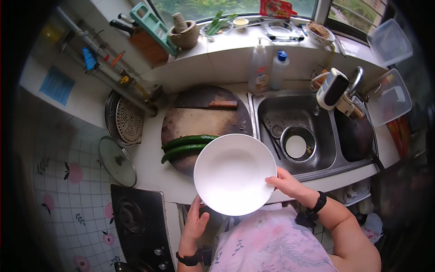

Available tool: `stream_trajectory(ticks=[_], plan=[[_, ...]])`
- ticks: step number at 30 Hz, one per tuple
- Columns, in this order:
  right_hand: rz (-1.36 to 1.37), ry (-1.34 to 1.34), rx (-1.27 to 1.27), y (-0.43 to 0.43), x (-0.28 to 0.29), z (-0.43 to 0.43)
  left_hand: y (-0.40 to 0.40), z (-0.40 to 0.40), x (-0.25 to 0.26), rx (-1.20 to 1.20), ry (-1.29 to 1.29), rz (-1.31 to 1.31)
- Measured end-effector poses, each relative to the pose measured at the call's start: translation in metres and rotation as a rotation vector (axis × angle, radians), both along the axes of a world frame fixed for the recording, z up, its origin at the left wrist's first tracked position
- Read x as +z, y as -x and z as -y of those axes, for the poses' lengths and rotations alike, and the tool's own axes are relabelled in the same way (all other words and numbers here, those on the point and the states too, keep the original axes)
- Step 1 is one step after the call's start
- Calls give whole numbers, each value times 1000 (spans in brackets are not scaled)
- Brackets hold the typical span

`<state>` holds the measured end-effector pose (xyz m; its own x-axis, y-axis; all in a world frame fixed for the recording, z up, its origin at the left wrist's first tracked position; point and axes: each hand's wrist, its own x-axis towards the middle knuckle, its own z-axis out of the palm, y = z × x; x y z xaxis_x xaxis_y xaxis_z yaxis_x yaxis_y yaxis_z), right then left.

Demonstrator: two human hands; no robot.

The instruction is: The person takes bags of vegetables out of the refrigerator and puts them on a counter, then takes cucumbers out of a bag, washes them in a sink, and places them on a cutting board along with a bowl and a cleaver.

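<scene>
A large white bowl (236,173) is held up in front of my body, its hollow side facing me. My right hand (285,183) grips its right rim, thumb on the inside and fingers behind. At the lower left rim is my left hand (195,221), thumb raised apart from the bowl; its fingertips reach the edge, and whether they touch it I cannot tell. Behind the bowl, two cucumbers (183,148) lie on a round wooden cutting board (204,119), partly hidden by the bowl. A cleaver (222,104) with a wooden handle rests across the board's far part.
A double steel sink (326,159) on the right holds a metal bowl (314,144) and a dark wok (353,136). Bottles (261,68) stand behind it. To the left are a glass lid (117,161), steamer rack (129,120) and gas stove (139,217).
</scene>
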<state>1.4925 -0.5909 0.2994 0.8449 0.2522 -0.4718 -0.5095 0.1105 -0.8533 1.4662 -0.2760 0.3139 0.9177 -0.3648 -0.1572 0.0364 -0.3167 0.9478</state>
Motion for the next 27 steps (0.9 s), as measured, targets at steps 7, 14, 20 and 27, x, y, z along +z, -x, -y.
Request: stream_trajectory(ticks=[7, 14, 20, 27], plan=[[140, 92, 276, -82, 54, -55, -35, -30, 29, 124, 234, -115], [254, 187, 528, -174, 51, -103, -83, -62, 4, 431, 400, -291], [334, 348, 300, -241, 10, -114, -126, -94, -5, 591, 455, -272], [860, 1260, 146, -272, -67, -88, -187, -141, -36, 616, 395, -230]])
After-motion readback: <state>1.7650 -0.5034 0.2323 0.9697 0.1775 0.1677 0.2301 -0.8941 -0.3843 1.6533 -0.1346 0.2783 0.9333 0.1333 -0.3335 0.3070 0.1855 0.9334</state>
